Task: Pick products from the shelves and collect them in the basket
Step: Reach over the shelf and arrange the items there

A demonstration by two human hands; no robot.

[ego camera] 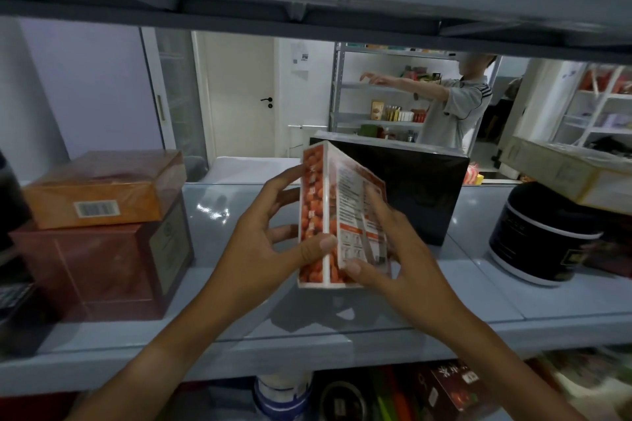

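Note:
A tall white box printed with orange-red fruit [316, 215] stands upright over the grey shelf [342, 328], held between both hands. My left hand [270, 243] grips its left side, thumb across the front edge and fingers curled behind. My right hand [400, 249] holds the right, text-covered face, thumb at the lower corner. No basket is in view.
An orange box [102, 191] lies on a dark red box [102, 270] at the left. A black box [420, 191] stands behind the held box. A black round tub [537, 236] and a yellowish box [567, 174] sit at the right. A person [455, 106] reaches at far shelves. Products fill the shelf below.

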